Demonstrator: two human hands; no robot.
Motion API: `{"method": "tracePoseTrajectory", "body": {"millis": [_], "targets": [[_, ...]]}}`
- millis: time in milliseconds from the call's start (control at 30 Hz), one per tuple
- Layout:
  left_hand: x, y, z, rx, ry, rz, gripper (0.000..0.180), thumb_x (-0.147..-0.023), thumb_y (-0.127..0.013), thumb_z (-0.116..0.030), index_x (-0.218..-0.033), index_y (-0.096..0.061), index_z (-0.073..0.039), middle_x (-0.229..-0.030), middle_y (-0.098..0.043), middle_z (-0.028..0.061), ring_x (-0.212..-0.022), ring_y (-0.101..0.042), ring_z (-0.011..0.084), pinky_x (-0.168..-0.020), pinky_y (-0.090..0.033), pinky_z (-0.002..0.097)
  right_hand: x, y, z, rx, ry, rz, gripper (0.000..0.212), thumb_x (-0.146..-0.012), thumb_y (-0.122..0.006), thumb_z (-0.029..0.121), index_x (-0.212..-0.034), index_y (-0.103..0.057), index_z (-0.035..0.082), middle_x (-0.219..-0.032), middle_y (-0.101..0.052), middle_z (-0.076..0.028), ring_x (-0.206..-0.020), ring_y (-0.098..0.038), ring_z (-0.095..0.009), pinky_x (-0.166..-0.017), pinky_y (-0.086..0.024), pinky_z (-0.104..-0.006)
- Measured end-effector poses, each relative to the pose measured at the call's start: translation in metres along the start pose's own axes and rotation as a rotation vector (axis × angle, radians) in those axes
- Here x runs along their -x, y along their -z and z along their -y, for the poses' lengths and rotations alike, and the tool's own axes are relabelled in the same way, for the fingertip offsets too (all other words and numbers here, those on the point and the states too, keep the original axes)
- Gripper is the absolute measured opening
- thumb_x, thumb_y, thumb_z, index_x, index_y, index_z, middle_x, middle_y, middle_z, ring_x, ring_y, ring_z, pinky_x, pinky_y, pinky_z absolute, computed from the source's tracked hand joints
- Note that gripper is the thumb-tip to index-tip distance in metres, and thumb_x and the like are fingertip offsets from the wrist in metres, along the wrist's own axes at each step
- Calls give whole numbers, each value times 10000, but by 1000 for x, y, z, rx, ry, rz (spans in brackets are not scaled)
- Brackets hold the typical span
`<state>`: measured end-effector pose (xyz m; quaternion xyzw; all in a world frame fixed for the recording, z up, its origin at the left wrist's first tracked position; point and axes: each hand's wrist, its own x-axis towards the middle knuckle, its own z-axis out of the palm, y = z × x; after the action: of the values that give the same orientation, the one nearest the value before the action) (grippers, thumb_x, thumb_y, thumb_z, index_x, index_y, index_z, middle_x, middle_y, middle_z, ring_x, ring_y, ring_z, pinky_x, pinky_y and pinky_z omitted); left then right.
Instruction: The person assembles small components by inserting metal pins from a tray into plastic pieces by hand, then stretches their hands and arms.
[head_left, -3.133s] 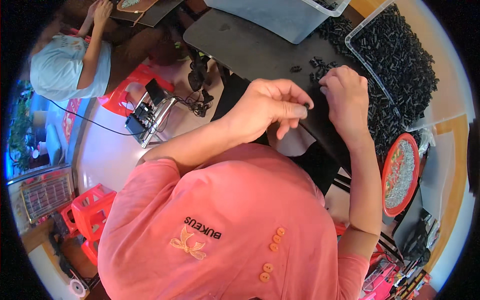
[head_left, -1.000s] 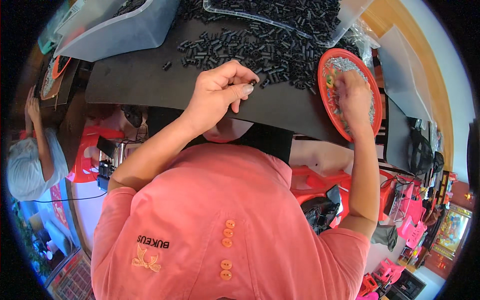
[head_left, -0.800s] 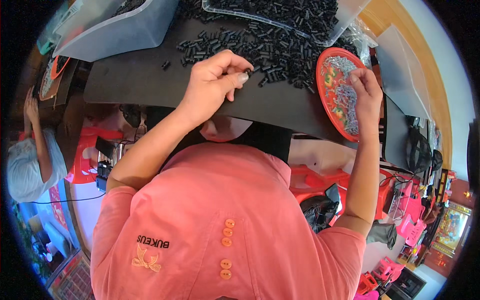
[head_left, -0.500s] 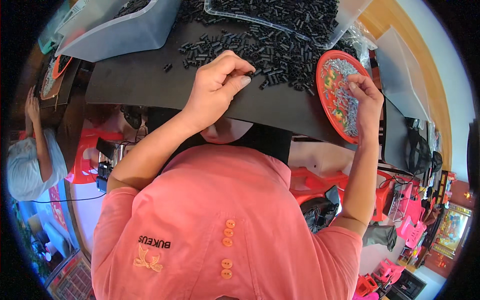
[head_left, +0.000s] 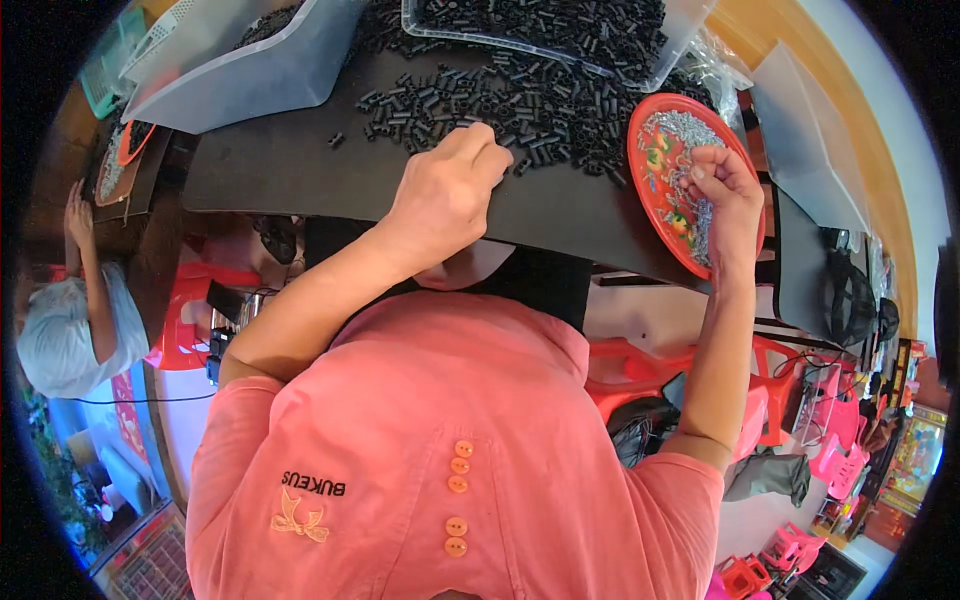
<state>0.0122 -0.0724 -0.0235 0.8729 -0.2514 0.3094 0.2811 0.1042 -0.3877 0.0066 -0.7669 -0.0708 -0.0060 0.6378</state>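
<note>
Fingers are curled — left hand near black tubular pieces, right hand over a red tray — but anything grasped cannot be made out.

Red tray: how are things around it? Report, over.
Right hand over red tray. Left hand curled near black parts, grip hidden. Right hand partly blocks silvery pieces.

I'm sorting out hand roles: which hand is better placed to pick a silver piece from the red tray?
Probably the right hand: its fingers are over the red tray, close to the silver pieces. The left hand is farther off, beside the loose black pieces.
</note>
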Motion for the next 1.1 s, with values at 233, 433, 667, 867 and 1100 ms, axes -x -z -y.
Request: {"method": "tracePoseTrajectory", "body": {"millis": [233,433,667,867,1100], "targets": [[-2,2,-6,-139,36,148,191,-783,-670,26,-963,-612,2,-905,-562,127,-815,-621,325,-665,-518,405,2,5,0,-24,19,1,206,-851,-595,-41,-1037,-672,-1,-890,-666,-30,-798,-615,-97,-751,-487,-234],[-31,-6,-21,239,51,29,111,-809,-674,-35,-911,-634,-22,-852,-580,102,-734,-619,301,-635,-503,383,3,5,2,-101,39,46,190,-878,-606,-28,-1065,-644,-24,-892,-657,-37,-790,-629,-120,-762,-480,-238],[-99,-74,-50,746,275,202,104,-850,-711,-75,-915,-700,5,-787,-672,36,-674,-592,77,-609,-486,242,12,-1,15,-119,80,24,203,-845,-611,-39,-1043,-643,-11,-921,-658,-38,-847,-616,-102,-796,-489,-240],[-109,-99,-62,947,431,271,92,-866,-693,-89,-868,-701,2,-713,-666,36,-611,-599,76,-542,-482,234,20,-3,10,-235,201,-5,194,-862,-630,-27,-1056,-633,-8,-930,-652,-29,-867,-610,-93,-808,-490,-241],[-111,-93,-64,1138,626,337,153,-852,-704,-163,-809,-663,-21,-660,-624,32,-482,-522,69,-386,-359,227,22,5,3,-82,333,-86,193,-856,-626,-43,-1042,-640,3,-951,-654,-21,-880,-610,-96,-806,-490,-233]]}}
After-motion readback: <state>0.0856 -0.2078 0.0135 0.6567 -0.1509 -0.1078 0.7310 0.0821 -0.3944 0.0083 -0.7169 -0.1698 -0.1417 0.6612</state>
